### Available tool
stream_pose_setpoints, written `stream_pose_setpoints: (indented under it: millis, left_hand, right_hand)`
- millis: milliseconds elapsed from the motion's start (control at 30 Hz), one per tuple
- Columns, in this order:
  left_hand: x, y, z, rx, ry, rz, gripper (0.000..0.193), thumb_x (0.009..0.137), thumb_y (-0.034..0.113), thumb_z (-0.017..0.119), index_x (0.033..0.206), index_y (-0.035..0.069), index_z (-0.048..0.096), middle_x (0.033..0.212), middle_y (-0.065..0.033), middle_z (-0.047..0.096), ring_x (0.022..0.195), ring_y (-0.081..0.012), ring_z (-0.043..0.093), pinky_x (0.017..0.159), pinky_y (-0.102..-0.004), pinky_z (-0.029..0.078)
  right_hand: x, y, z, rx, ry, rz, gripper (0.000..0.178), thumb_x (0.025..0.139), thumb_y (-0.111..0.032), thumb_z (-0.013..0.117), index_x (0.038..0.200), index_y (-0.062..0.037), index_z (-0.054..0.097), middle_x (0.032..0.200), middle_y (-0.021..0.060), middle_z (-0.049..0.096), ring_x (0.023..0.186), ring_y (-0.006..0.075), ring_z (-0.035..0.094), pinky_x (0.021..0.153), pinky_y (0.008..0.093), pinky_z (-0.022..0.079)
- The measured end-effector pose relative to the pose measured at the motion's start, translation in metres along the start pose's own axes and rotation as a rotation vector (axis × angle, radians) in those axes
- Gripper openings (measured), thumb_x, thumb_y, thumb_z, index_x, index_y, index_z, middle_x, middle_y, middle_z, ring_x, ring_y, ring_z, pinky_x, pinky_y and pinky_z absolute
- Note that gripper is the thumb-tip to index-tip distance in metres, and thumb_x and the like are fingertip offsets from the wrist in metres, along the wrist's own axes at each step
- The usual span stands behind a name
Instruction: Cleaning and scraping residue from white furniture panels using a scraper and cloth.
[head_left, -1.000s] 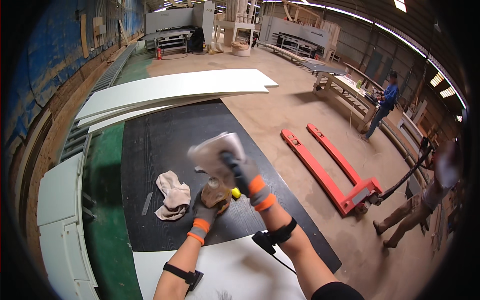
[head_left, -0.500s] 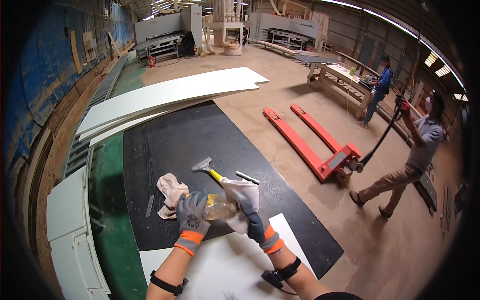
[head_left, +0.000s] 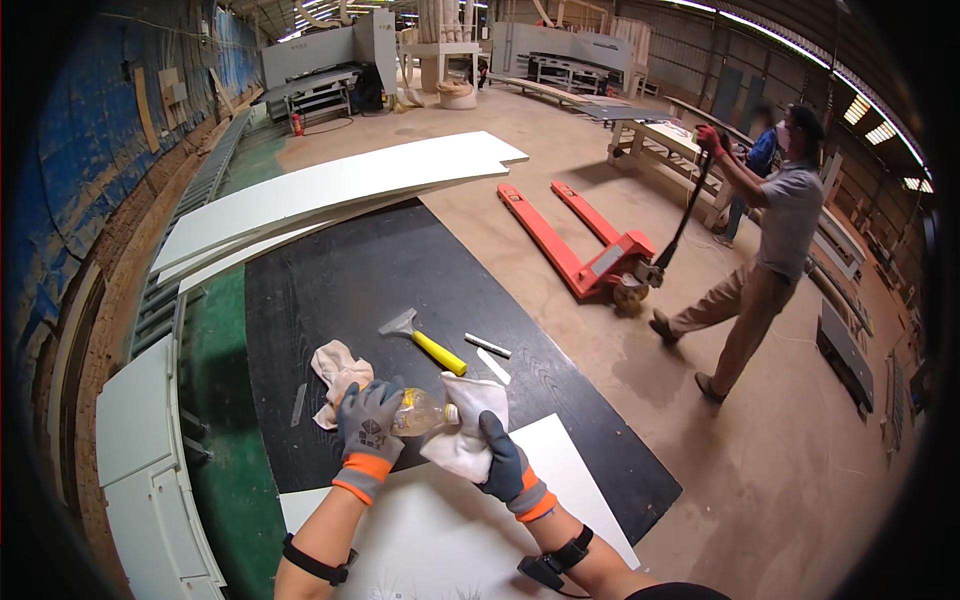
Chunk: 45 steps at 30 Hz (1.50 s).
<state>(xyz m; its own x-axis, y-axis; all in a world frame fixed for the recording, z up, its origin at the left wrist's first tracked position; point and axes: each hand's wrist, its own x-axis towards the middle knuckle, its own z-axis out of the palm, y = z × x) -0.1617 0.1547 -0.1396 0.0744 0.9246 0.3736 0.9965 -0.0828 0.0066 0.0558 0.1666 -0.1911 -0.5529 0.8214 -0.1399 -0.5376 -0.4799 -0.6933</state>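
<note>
My left hand (head_left: pixel 370 420), in a grey glove with an orange cuff, is closed around a clear plastic bottle (head_left: pixel 420 412) with a yellow label. The bottle lies on its side, its capped neck pointing right against a white cloth (head_left: pixel 475 415). That cloth is gripped in my gloved right hand (head_left: pixel 505 458). Beyond them, a scraper with a yellow handle (head_left: pixel 438 352) rests on a dark wood-grain board (head_left: pixel 345 270). Near it lie a pen-like white stick (head_left: pixel 488 345) and a flat white strip (head_left: pixel 493 367). Left of the bottle is a crumpled cloth (head_left: pixel 338 370).
A white panel (head_left: pixel 440 540) lies under my forearms, and more white panels (head_left: pixel 340 195) lie beyond the dark board. On the right, a person (head_left: pixel 785 225) holds the handle of a red pallet jack (head_left: pixel 600 265). Another person stands behind at a workbench (head_left: pixel 660 145).
The white cloth has come off the scraper's handle toward me, uncovering the handle and white strip. The bottle has shifted slightly left. The person and pallet jack have moved left in view.
</note>
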Motion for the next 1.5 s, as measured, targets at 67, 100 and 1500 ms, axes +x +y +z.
stream_pose_setpoints:
  millis: [67,100,1500]
  left_hand:
    - [-0.011,0.012,0.015,-0.209,0.033,-0.060,0.073,0.052,0.013,0.078,0.122,0.015,0.056,0.110,-0.0050,0.060,0.114,-0.0232,0.055,0.102,-0.0452,0.036]
    - [-0.014,0.018,0.022,-0.217,0.024,-0.058,0.073,0.052,0.013,0.078,0.122,0.015,0.056,0.110,-0.0050,0.060,0.114,-0.0232,0.055,0.102,-0.0452,0.036]
    - [-0.120,0.116,0.157,-0.245,-0.066,-0.350,0.025,0.090,0.018,0.058,0.109,0.005,0.064,0.109,-0.0133,0.061,0.110,-0.0316,0.052,0.107,-0.0462,0.034]
  right_hand:
    - [-0.012,-0.012,0.006,-0.046,0.027,-0.023,0.055,0.103,-0.044,0.040,0.129,0.0032,0.051,0.111,0.0078,0.061,0.094,0.0110,0.056,0.085,0.0248,0.047]
    - [-0.014,-0.019,0.006,-0.093,0.046,-0.051,0.057,0.103,-0.045,0.040,0.130,0.0036,0.050,0.112,0.0078,0.060,0.095,0.0111,0.056,0.086,0.0250,0.047]
    - [-0.039,0.001,-0.185,-2.258,0.495,0.039,0.075,0.091,-0.049,0.047,0.145,0.0019,0.034,0.154,0.0231,0.026,0.146,0.0363,0.018,0.119,0.0468,0.008]
